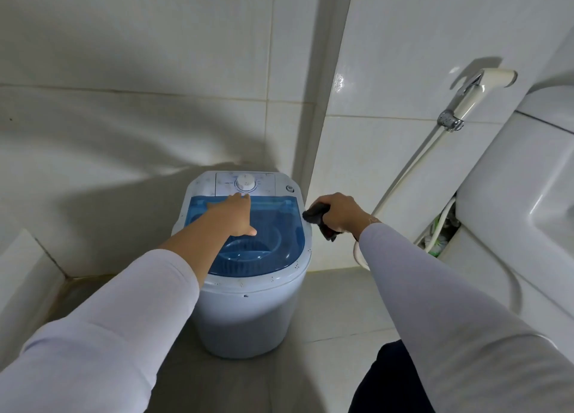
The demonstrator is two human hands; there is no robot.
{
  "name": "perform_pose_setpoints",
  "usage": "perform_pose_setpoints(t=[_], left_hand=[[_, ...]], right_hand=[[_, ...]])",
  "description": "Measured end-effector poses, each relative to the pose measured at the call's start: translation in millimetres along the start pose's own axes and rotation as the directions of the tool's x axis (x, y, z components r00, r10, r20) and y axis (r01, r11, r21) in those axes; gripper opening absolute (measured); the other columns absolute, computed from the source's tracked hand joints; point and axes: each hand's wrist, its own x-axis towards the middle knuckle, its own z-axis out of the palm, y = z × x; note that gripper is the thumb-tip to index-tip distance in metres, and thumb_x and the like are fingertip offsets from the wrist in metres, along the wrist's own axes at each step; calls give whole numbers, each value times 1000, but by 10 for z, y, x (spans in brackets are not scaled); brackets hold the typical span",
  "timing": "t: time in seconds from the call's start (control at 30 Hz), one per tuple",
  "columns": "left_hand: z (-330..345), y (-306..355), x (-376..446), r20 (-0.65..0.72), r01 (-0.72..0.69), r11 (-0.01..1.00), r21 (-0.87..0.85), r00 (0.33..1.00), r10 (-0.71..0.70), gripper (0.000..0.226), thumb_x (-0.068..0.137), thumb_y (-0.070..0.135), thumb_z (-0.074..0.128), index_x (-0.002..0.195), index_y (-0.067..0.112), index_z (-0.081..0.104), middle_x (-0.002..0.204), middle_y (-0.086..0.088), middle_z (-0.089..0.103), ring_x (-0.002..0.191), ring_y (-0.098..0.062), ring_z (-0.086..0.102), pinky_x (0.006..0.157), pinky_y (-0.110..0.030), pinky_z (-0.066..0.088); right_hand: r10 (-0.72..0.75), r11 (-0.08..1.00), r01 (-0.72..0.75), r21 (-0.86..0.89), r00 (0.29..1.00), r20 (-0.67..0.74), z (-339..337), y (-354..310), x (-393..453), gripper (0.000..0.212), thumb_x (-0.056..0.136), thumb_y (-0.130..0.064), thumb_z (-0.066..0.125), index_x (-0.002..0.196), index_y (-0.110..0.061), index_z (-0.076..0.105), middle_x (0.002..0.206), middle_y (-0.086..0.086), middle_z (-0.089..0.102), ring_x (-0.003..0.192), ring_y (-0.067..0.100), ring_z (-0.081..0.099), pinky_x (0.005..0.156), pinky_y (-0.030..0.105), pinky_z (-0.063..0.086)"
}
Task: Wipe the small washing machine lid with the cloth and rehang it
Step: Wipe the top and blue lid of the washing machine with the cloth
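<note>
1. Right now the left hand (pixel 234 215) lies flat and open on the blue lid (pixel 273 226) of the small washing machine (pixel 248 304), fingers reaching to the lid's back edge just below the white dial (pixel 245 182).
2. Meanwhile the right hand (pixel 340 212) is closed around a bunched dark cloth (pixel 316 213), held just off the lid's right edge, seemingly not yet on it.
3. Judging by this, wiping is about to begin: bring the cloth onto the lid's back right corner and sweep toward the front edge in overlapping passes.
4. Keep the left hand steadying the lid, then shift it so its patch gets wiped too.
5. Specks dot the machine's front rim; the rehanging spot is not visible.
</note>
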Motion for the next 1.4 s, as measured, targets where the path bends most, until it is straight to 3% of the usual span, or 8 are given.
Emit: perform_pose_setpoints(t=[0.13, 0.27, 0.47, 0.63, 0.8, 0.93, 1.17, 1.4], left_hand=[[-23, -23, -231, 138, -22, 999, -26, 990, 26, 122, 70, 50, 75, 151, 13, -8, 161, -7, -5, 148, -29, 8, 119, -45, 22], [22, -22, -380, 169, -51, 999, 3, 984, 50, 126, 67, 43, 80, 150, 11, -9, 161, -8, -4, 149, -29, 2, 120, -47, 18], [147, -34, -427, 166, -24, 997, 80, 986, 10, 126, 69, 42, 79, 150, 14, -14, 161, -4, -12, 148, -26, -10, 116, -61, 9], [179, -46, -452, 131, -28, 996, 82, 991, 18, 124, 70, 42, 78, 150, 13, -13, 161, -6, -13, 148, -27, -10, 116, -61, 8], [206, -51, -469, 110, -16, 997, 73, 994, 8, 123, 70, 42, 78, 150, 13, -11, 161, -6, -11, 148, -29, -8, 116, -63, 8], [213, -40, -505, 91, -8, 997, 81, 996, 0, 122, 70, 43, 78, 150, 12, -9, 161, -7, -8, 149, -30, -6, 116, -63, 8], [232, -49, -555, 70, 16, 998, 57, 997, -20, 121, 71, 44, 77, 150, 13, -10, 161, -7, -11, 148, -29, -10, 115, -63, 6], [238, -58, -585, 48, 2, 999, 37, 999, -4, 120, 72, 42, 77, 151, 12, -8, 161, -8, -9, 148, -30, -10, 114, -63, 6]], right_hand=[[-1, 1000, 1, 6, 997, -75, 69, -56, 8, 22, 86, -14, 54, 100, -23, 68, 86, 6, 68, 66, 25, 64, 70, 36, 61], [-2, 999, -2, -43, 997, -80, 219, -89, -11, 37, 84, -5, 45, 109, -22, 67, 103, 8, 66, 82, 29, 63, 69, 34, 59], [38, 999, -37, 8, 998, -58, 305, -87, -73, 23, 86, -16, 57, 106, -18, 68, 103, 11, 68, 78, 28, 62, 63, 31, 56], [53, 998, -51, 29, 997, -62, 356, -64, -252, 21, 87, -21, 58, 104, -13, 68, 76, 11, 64, 56, 28, 59, 67, 38, 61], [53, 999, -52, 8, 995, -84, 417, -78, -485, 25, 89, -19, 54, 110, -10, 66, 99, 17, 69, 74, 30, 61, 76, 37, 58], [72, 997, -72, 11, 994, -78, 479, -99, -663, 26, 89, -21, 55, 112, -11, 65, 104, 15, 68, 78, 28, 60, 71, 31, 51], [95, 995, -96, -17, 992, -78, 596, -199, -885, 29, 88, -14, 53, 113, -10, 65, 113, 15, 66, 100, 31, 62, 87, 35, 54], [92, 992, -97, -83, 994, -62, 706, -352, -1006, 30, 87, -14, 53, 114, -6, 63, 113, 16, 64, 97, 31, 62, 88, 37, 55]])
